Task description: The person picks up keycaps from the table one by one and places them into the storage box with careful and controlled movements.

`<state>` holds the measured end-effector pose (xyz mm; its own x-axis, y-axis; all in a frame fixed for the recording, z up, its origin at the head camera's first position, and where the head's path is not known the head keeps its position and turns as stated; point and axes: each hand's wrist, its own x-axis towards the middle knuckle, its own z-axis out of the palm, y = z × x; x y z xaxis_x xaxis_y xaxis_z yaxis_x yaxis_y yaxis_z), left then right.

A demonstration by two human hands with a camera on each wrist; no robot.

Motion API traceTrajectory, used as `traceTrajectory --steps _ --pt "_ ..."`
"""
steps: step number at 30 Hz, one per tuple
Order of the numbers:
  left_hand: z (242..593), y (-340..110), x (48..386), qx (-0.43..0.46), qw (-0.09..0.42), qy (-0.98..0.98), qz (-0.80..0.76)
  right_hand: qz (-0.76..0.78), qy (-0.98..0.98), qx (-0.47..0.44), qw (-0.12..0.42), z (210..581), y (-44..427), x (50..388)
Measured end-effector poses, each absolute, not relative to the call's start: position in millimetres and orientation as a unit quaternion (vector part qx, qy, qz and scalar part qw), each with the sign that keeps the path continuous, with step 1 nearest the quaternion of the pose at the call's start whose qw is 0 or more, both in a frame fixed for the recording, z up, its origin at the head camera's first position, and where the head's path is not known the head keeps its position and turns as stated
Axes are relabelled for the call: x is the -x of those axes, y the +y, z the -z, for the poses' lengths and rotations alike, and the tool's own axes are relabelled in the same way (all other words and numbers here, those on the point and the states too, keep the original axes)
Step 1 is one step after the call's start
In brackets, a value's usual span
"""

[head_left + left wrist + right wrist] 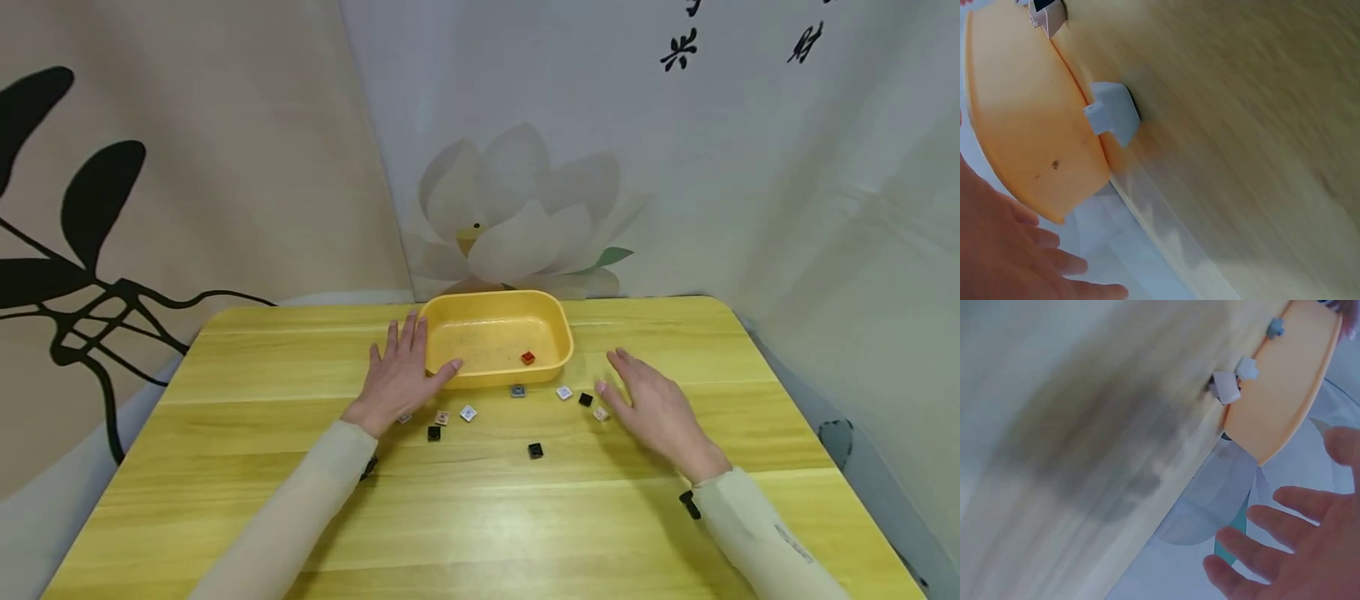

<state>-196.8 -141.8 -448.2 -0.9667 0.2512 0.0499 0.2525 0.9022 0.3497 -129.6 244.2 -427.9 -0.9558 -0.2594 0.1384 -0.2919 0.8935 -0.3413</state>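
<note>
A yellow tray (491,379) stands at the table's back edge with one small red piece (528,358) inside. My left hand (397,375), fingers spread, is at the tray's left side, its thumb near the front rim; whether it touches cannot be told. My right hand (663,412) hovers right of the tray with fingers extended, holding nothing. Nearest to it are a pale piece (601,413) and a black piece (585,400). In the left wrist view my left hand (1016,250) is beside the tray (1029,112); in the right wrist view my right hand (1297,544) shows spread fingers.
In front of the tray lie a grey piece (518,391), white pieces (564,392) (468,413), a pinkish piece (442,417) and black pieces (434,433) (536,451). A pale piece (405,417) is partly behind my left hand. A printed curtain (525,167) hangs behind the table (465,517).
</note>
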Motion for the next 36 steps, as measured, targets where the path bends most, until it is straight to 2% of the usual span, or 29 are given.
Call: traceTrajectory --steps 15,27,36 --pt "452 -146 195 0.131 -0.012 -0.977 0.169 -0.071 -0.980 -0.184 0.028 444 242 105" --pt "451 -144 195 0.129 -0.031 -0.978 0.158 -0.078 -0.970 -0.221 0.059 450 233 100" --pt "450 -144 193 0.132 -0.022 -0.979 0.155 -0.086 -0.960 -0.243 0.107 455 234 102"
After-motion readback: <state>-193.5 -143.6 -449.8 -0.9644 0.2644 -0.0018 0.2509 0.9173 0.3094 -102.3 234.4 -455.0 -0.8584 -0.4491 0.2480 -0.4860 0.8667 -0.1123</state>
